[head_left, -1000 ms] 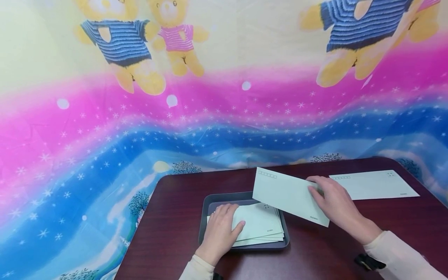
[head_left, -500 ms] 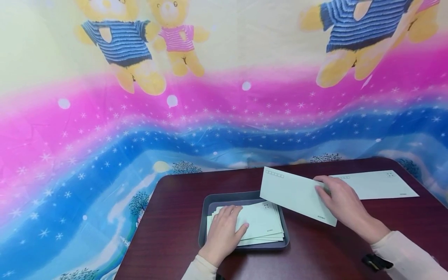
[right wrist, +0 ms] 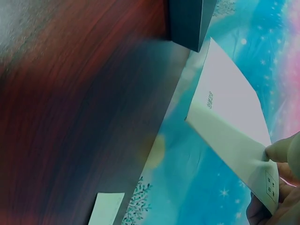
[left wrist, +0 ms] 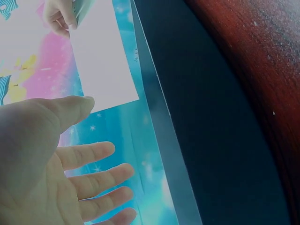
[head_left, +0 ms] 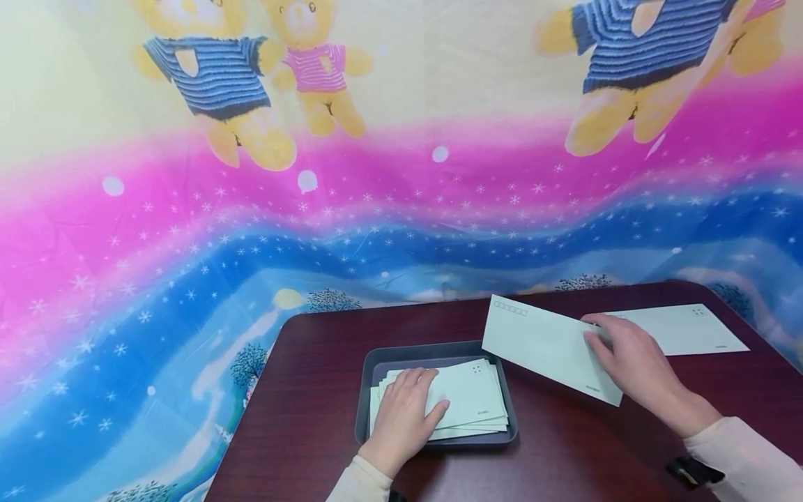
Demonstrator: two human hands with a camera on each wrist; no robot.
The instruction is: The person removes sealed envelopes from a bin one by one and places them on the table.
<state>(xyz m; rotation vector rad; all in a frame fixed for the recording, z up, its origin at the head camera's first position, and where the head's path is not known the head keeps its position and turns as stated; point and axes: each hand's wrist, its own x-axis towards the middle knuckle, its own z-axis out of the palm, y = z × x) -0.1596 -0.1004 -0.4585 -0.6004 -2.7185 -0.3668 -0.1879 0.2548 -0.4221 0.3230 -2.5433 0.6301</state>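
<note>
My right hand [head_left: 640, 362] pinches a pale envelope [head_left: 546, 341] near its right end, thumb on the near face. The envelope is held up and tilted, its left corner overlapping the tray's back right corner in the head view. In the right wrist view the thumb and fingers grip the end of that envelope [right wrist: 229, 112], which bends slightly. My left hand [head_left: 404, 418] is over a loose stack of envelopes [head_left: 467, 397] in a dark grey tray [head_left: 376, 359]. Its fingers are spread and relaxed in the left wrist view, with nothing between them.
Another envelope [head_left: 690, 331] lies flat at the table's back right, partly behind my right hand. The dark red-brown table [head_left: 314, 390] has a rounded back left corner. A printed bear-and-snow curtain [head_left: 376, 174] hangs directly behind it.
My right hand has carried the held envelope to the right, away from the tray and over the lying envelope's left end. My left hand has shifted slightly to the right.
</note>
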